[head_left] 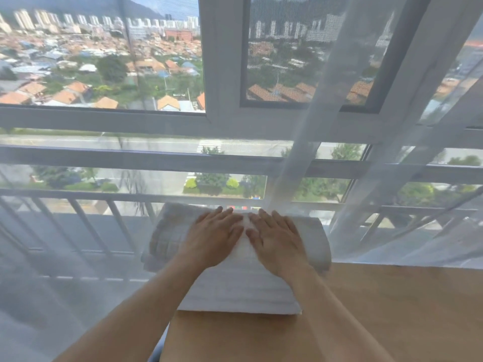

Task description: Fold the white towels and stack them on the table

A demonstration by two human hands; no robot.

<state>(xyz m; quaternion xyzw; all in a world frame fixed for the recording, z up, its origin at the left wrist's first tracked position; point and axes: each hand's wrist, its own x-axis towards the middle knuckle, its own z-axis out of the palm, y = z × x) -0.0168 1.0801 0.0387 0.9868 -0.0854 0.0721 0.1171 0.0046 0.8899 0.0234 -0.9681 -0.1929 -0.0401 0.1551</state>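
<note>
Big window [156, 118] w/ city view fills the background, sheer curtain [326, 142] hanging across its right side, and a light wood table [392, 309] runs along the bottom right. White towels [240, 286] sit folded in a stack at the table's far left corner, against the window, the lower one sticking out left past the table edge. Left hand [211, 239] & right hand [277, 241] lie flat on top of the stack, side by side, fingers straight and slightly spread, pressing down, gripping nothing.
</note>
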